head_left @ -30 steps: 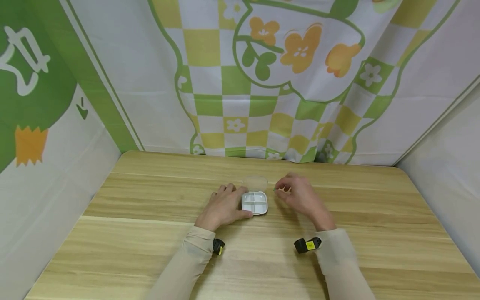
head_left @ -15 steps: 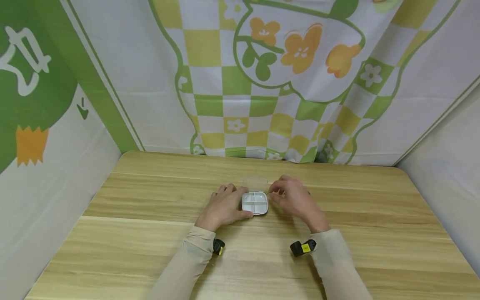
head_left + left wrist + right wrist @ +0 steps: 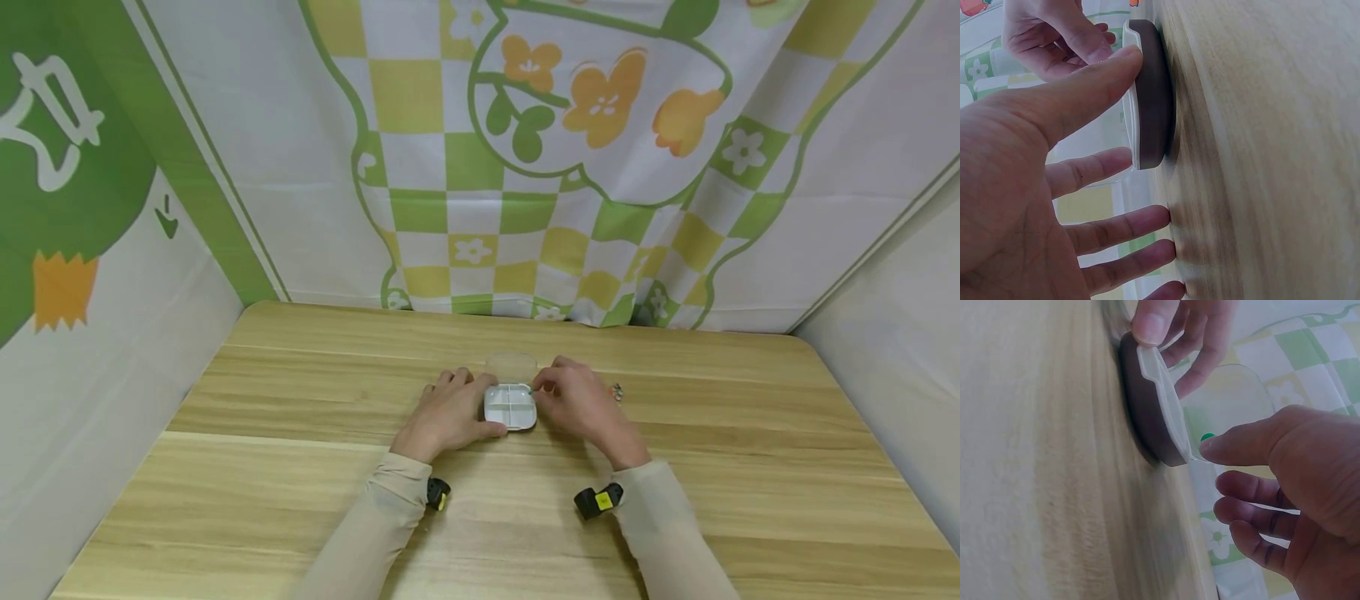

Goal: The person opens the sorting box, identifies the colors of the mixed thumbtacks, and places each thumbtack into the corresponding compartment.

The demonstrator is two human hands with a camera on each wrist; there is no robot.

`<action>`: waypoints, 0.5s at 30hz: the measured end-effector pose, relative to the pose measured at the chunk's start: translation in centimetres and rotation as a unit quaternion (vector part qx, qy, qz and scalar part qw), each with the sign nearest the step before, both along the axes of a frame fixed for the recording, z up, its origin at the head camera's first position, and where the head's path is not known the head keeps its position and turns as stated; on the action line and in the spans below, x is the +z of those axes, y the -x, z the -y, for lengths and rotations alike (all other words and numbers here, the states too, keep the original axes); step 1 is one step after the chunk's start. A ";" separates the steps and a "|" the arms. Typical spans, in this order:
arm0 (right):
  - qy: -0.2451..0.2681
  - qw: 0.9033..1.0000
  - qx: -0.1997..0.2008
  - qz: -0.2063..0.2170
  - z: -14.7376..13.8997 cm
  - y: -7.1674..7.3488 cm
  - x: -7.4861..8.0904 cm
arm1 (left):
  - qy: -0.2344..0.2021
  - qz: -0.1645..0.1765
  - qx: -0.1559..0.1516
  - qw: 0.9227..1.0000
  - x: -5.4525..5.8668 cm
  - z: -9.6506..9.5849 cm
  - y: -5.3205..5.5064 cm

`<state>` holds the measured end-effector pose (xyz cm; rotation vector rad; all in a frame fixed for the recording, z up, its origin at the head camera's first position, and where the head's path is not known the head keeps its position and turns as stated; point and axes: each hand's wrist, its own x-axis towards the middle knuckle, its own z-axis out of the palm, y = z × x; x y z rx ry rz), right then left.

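A small pill box (image 3: 510, 407) lies on the table, its white inside split into several compartments. The clear lid (image 3: 512, 365) is flipped up behind it. In the left wrist view its dark brown side (image 3: 1155, 94) shows. My left hand (image 3: 450, 408) steadies the box from the left, thumb on the near rim and index finger at the far corner. At the box's far right corner, my right hand (image 3: 581, 404) pinches a small round green piece (image 3: 1207, 436); the fingers cover most of it.
A few tiny coloured pieces (image 3: 617, 392) lie on the wooden table (image 3: 712, 433), just right of my right hand. A checkered, flowered curtain (image 3: 517, 208) hangs along the table's far edge. Pale walls stand at both sides.
My right hand has moved left with the green piece, from beside the pill box to its right rim. The tiny pieces at the right have come into view. My left hand stays put.
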<state>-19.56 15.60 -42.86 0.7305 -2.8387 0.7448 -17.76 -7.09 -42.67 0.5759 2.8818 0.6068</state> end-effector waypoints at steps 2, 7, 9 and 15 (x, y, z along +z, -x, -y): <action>-0.003 1.000 -0.004 -0.002 0.1 0.0 -0.1 | 0.003 0.000 0.000 1.000 0.0 0.0 0.0; -0.009 1.000 -0.010 -0.002 0.2 0.1 -0.4 | 0.008 -0.005 -0.002 1.000 0.1 0.0 -0.1; -0.011 1.000 -0.012 0.001 0.2 0.1 -0.5 | 0.006 -0.005 -0.002 1.000 0.1 0.0 -0.1; -0.018 1.000 -0.017 0.007 0.4 0.1 -0.6 | 0.006 -0.006 0.000 1.000 0.0 0.0 0.0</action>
